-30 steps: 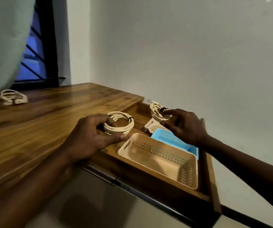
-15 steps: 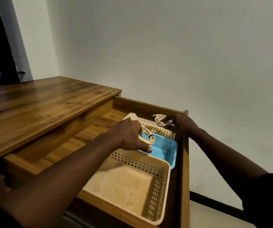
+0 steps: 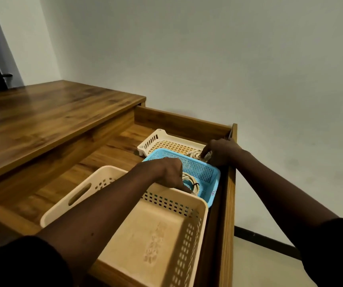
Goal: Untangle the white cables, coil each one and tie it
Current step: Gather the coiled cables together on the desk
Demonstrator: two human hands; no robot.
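A coiled white cable [image 3: 191, 183] with a dark tie lies in the blue basket [image 3: 204, 172], partly hidden under my left hand [image 3: 167, 171], whose fingers curl down around the coil. A second coiled white cable [image 3: 197, 154] sits at the far edge of the blue basket, by the white tray [image 3: 160, 141]. My right hand [image 3: 221, 151] pinches this coil from the right, close to the drawer's right wall.
The open wooden drawer [image 3: 226, 204] holds a large beige basket [image 3: 156, 235] nearest me, then the blue basket and the white tray behind it. The wooden desk top [image 3: 52, 112] stretches to the left. A pale wall stands behind.
Both hands have carried their coils from above the desk edge down into the drawer. The left coil now rests in the blue basket and the right coil sits lower at its far edge.
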